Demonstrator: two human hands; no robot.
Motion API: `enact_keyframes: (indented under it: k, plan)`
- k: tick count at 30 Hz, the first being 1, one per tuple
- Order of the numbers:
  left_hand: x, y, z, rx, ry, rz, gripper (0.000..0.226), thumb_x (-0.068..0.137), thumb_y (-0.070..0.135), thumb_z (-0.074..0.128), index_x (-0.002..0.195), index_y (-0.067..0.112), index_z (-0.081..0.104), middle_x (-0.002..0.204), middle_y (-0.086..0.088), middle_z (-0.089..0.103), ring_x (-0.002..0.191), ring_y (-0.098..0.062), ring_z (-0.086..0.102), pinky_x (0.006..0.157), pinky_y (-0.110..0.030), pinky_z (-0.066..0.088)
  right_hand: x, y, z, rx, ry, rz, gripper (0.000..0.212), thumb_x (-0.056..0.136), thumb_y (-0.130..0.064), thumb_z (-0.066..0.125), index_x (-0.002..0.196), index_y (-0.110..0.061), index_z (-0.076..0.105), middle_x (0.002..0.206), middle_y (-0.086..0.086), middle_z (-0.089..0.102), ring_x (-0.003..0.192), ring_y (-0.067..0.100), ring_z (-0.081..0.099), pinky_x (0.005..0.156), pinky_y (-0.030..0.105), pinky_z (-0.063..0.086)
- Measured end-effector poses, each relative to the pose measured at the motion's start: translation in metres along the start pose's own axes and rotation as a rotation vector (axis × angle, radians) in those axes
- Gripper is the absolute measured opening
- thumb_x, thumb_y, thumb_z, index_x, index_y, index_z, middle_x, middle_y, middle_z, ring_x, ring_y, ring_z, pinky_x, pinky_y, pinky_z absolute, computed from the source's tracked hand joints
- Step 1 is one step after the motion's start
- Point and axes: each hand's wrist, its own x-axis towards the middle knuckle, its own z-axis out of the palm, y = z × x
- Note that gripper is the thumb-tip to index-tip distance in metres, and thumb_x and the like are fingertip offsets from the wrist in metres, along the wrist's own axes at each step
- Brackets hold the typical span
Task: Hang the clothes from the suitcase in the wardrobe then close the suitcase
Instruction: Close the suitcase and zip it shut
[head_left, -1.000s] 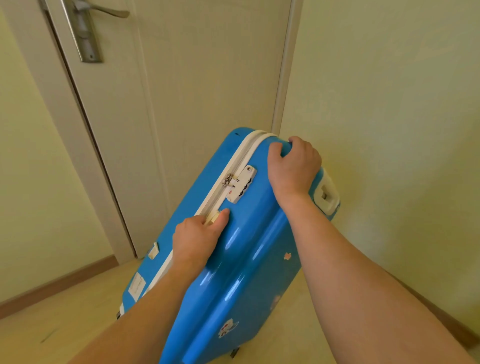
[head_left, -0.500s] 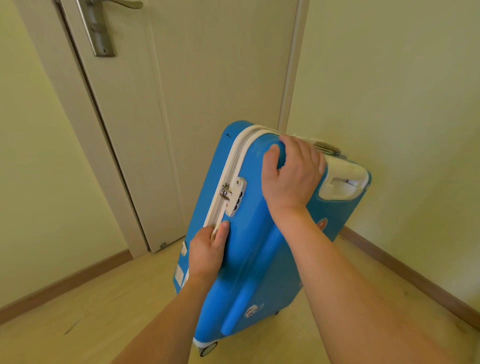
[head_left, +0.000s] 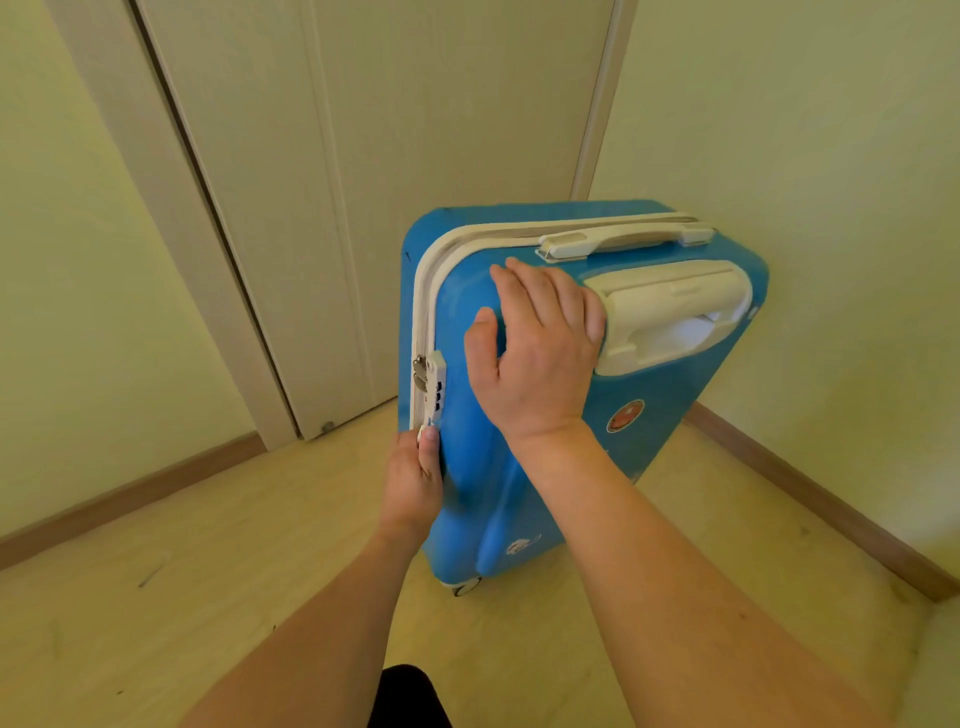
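Light wooden laminate floor (head_left: 218, 561) carries one item: the blue hard-shell suitcase (head_left: 483, 499) with white trim, standing upright on its wheels at the far right, near the corner.

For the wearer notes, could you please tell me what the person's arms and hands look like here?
Both forearms are bare right down to the frame's bottom edge, so no sleeves show. The left hand and right hand wear no gloves, and no rings, watch or bracelet are visible. Fingernails look short and unpainted.
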Motion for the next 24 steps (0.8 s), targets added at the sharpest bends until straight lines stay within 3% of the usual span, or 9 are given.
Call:
enact_keyframes:
  k: [4,9,12,14,16,18,20,24]
  plan:
    - [-0.001,-0.021,-0.002,0.031,0.001,-0.055,0.056,0.1,0.054,0.013,0.082,0.015,0.048,0.084,-0.005,0.049,0.083,0.003,0.043,0.065,-0.011,0.031,-0.014,-0.015,0.006,0.008,-0.031,-0.045,0.039,0.088,-0.029,0.047,0.113,-0.012,0.071,0.119,0.002,0.068,0.109,0.026,0.059,0.101,0.042,0.036]
    - [0.002,-0.018,-0.011,0.031,-0.051,-0.052,0.058,0.098,0.058,0.014,0.084,0.014,0.049,0.085,-0.003,0.049,0.084,-0.014,0.045,0.067,-0.015,0.031,-0.017,-0.019,0.01,-0.009,-0.044,-0.033,0.039,0.086,-0.027,0.05,0.116,-0.012,0.07,0.124,0.002,0.066,0.113,0.026,0.058,0.105,0.041,0.032]
    - [-0.002,-0.019,-0.018,0.002,-0.105,-0.114,0.06,0.096,0.067,0.017,0.083,0.016,0.046,0.084,-0.001,0.047,0.087,-0.026,0.05,0.067,-0.025,0.034,-0.022,-0.025,0.009,-0.02,-0.081,-0.023,0.041,0.087,-0.026,0.048,0.12,-0.012,0.068,0.128,0.003,0.064,0.117,0.027,0.056,0.107,0.042,0.03]
    - [-0.005,-0.016,-0.024,-0.046,-0.099,-0.233,0.06,0.093,0.069,0.027,0.095,0.014,0.051,0.097,-0.003,0.053,0.094,-0.026,0.054,0.074,-0.03,0.042,-0.023,-0.024,0.006,0.022,-0.097,-0.038,0.041,0.087,-0.024,0.045,0.119,-0.01,0.067,0.127,0.004,0.064,0.117,0.027,0.056,0.106,0.042,0.032]
    - [-0.007,0.003,-0.036,-0.052,0.058,-0.316,0.043,0.096,0.046,0.049,0.122,0.012,0.05,0.121,-0.006,0.053,0.112,-0.024,0.052,0.093,-0.036,0.044,-0.017,-0.014,-0.002,0.111,-0.09,-0.031,0.039,0.087,-0.02,0.044,0.115,-0.008,0.069,0.122,0.005,0.065,0.113,0.027,0.058,0.102,0.04,0.035]
    - [-0.003,0.05,-0.056,-0.02,0.323,-0.273,0.043,0.09,0.015,0.052,0.132,0.007,0.046,0.13,-0.009,0.047,0.12,-0.025,0.045,0.096,-0.031,0.035,-0.004,0.003,-0.011,0.19,-0.08,0.001,0.037,0.086,-0.017,0.043,0.11,-0.009,0.07,0.116,0.004,0.067,0.108,0.026,0.059,0.097,0.038,0.038]
    - [0.007,0.114,-0.071,-0.015,0.485,-0.137,0.044,0.084,0.009,0.049,0.128,0.007,0.049,0.127,-0.01,0.048,0.117,-0.026,0.045,0.094,-0.031,0.034,0.016,0.024,-0.018,0.188,-0.103,0.049,0.035,0.086,-0.016,0.041,0.107,-0.011,0.069,0.113,0.002,0.067,0.107,0.025,0.059,0.095,0.037,0.038]
    - [0.027,0.222,-0.068,0.099,0.358,0.136,0.05,0.08,0.024,0.039,0.126,0.008,0.051,0.133,-0.011,0.048,0.121,-0.031,0.044,0.104,-0.043,0.033,0.054,0.063,-0.021,0.111,-0.257,0.116,0.038,0.092,-0.018,0.039,0.123,-0.011,0.06,0.128,0.003,0.059,0.119,0.024,0.052,0.103,0.039,0.035]
